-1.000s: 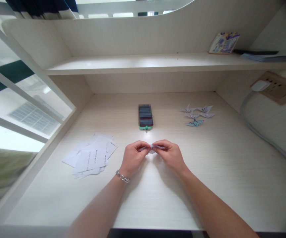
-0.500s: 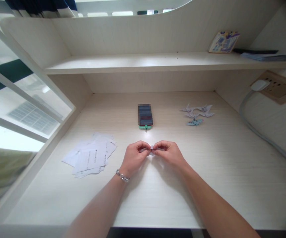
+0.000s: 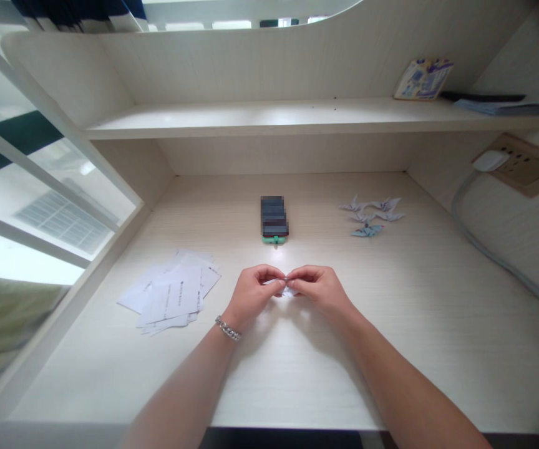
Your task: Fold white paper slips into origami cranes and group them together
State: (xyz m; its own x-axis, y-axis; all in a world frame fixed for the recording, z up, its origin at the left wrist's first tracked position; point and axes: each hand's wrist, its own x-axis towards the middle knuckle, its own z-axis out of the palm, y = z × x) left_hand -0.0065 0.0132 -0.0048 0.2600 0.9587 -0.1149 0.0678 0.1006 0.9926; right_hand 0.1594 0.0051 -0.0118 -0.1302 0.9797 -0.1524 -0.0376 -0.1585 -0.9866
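Observation:
My left hand point(image 3: 254, 293) and my right hand point(image 3: 317, 288) meet fingertip to fingertip over the middle of the pale wooden desk point(image 3: 414, 324). Both are closed in a pinch on a small folded piece of paper point(image 3: 288, 289), which is mostly hidden by the fingers. A silver bracelet point(image 3: 228, 328) sits on my left wrist. A phone point(image 3: 274, 219) lies flat just beyond the hands.
A loose stack of white paper sheets point(image 3: 171, 296) lies to the left. Several folded paper cranes point(image 3: 372, 215) rest at the back right. A shelf point(image 3: 297, 118) runs above the desk with a booklet point(image 3: 422, 79). A wall socket point(image 3: 515, 163) with a cable is on the right.
My two hands have drawn closer together, so less of the folded paper shows between the fingers. Nothing else on the desk has moved.

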